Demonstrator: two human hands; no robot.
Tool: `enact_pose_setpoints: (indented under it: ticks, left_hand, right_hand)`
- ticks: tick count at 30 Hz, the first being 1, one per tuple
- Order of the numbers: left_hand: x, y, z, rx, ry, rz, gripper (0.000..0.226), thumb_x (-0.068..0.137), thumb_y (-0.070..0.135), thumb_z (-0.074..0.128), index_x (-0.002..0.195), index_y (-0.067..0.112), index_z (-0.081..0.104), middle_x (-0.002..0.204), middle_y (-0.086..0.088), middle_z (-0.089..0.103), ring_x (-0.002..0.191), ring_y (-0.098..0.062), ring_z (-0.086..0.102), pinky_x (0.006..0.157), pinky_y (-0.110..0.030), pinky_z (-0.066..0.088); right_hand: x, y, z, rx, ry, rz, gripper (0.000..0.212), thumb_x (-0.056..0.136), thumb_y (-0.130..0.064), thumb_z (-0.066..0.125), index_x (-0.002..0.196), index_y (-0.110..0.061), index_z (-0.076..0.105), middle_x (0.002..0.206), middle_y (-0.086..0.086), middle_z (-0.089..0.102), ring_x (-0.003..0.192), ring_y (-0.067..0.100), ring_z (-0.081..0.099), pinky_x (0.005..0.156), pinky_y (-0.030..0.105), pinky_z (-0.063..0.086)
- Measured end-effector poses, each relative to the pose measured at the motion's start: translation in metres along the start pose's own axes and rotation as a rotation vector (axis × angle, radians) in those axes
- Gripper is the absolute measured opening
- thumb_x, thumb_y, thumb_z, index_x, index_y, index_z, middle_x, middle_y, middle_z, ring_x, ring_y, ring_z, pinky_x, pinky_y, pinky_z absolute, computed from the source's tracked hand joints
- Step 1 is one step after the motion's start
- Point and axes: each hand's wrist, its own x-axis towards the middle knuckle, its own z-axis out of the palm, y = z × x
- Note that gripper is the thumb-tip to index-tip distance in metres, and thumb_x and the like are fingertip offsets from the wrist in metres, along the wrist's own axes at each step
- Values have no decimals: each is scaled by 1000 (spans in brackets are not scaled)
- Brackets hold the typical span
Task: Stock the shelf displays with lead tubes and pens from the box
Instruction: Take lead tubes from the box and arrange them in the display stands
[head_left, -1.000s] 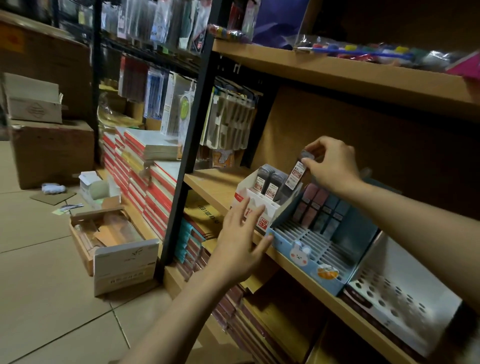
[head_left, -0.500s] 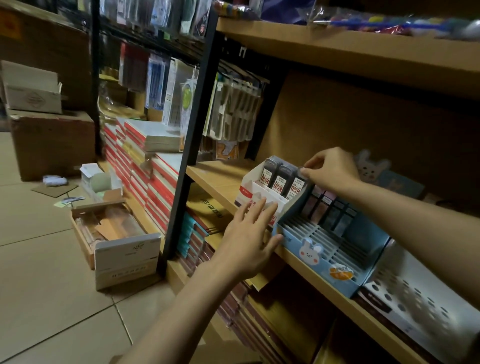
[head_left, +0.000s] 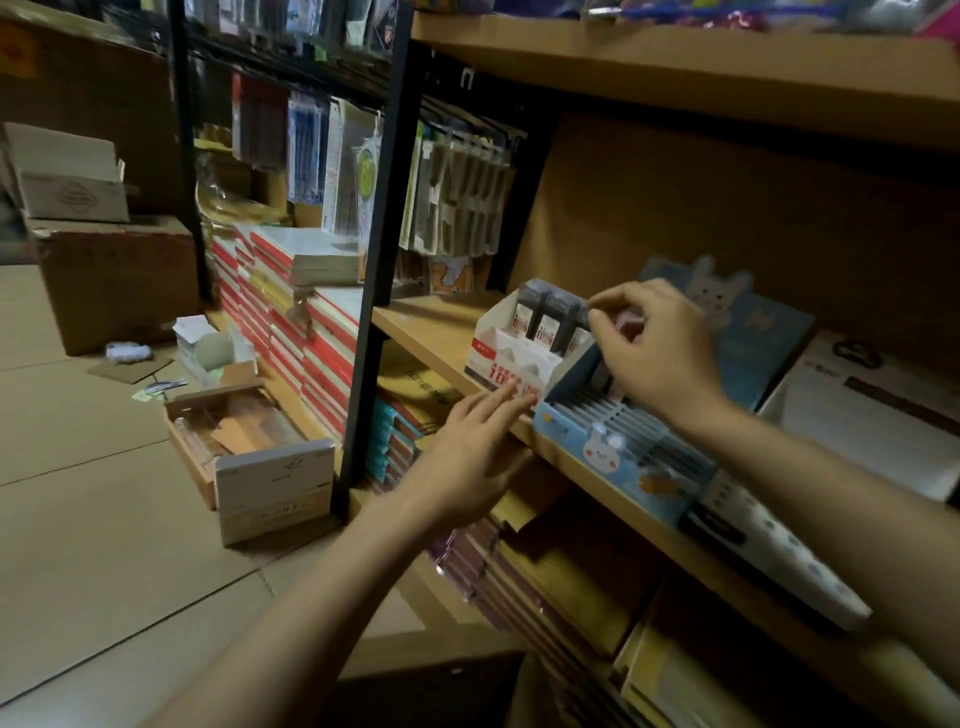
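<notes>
Stocking lead tubes into the white display.
Left hand (head_left: 470, 452), fingers straight, steadies white display (head_left: 511, 358) at its 1 o'clock; lead tubes (head_left: 545, 325) stand upright inside. Right hand (head_left: 657, 348), nearer, at their 3 o'clock, fingers curled; whether it pinches anything cannot be told.

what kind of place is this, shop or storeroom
Most likely a stationery shop, or its stockroom. Packaged goods hang on hooks, notebooks are stacked in piles, a white display holds lead tubes, and cardboard boxes sit on the floor.
</notes>
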Motion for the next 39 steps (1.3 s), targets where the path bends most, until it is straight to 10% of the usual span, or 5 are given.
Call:
enact_pose_setpoints:
  ticks: [5, 11, 23, 34, 39]
  left_hand:
    - [-80, -4, 14, -222, -213, -249, 29, 96, 25, 56, 125, 24, 54, 118, 5, 63, 106, -8, 61, 87, -24, 52]
    - [-213, -41, 95, -176, -348, -739, 25, 95, 21, 59, 119, 13, 64, 112, -10, 68, 97, -20, 64, 78, -25, 48]
    - [-363, -47, 247, -449, -6, -1367, 53, 86, 8, 67, 133, 20, 46, 121, -1, 59, 94, -7, 54, 58, -12, 42]
    - [-363, -65, 263, -536, 125, -1415, 71, 85, 2, 67, 142, 23, 30, 139, -9, 50, 127, -26, 51, 104, -47, 45]
    - [-360, -65, 261, -581, 151, -1401, 87, 88, -9, 57, 153, 27, 12, 149, -8, 38, 130, -24, 47, 103, -34, 41]
  right_hand:
    - [-181, -23, 42, 449, -48, 222, 10, 95, -24, 57, 93, -29, 65, 91, -12, 64, 85, -4, 60, 70, 4, 43]
    - [-374, -3, 102, 327, -719, 733, 23, 96, -18, 57, 118, -21, 59, 121, 7, 60, 105, 18, 60, 88, 29, 50]
    - [-485, 25, 128, 88, -1456, 609, 59, 73, -38, 83, 122, -22, 53, 121, 1, 56, 98, 15, 56, 88, 32, 51]
    - [-491, 31, 145, 12, -1441, 444, 39, 82, -32, 77, 116, -18, 62, 123, 2, 56, 108, 20, 56, 92, 35, 49]
    - [-476, 40, 151, 134, -1268, 679, 34, 90, -22, 69, 122, -14, 59, 92, 6, 67, 70, 16, 58, 64, 27, 48]
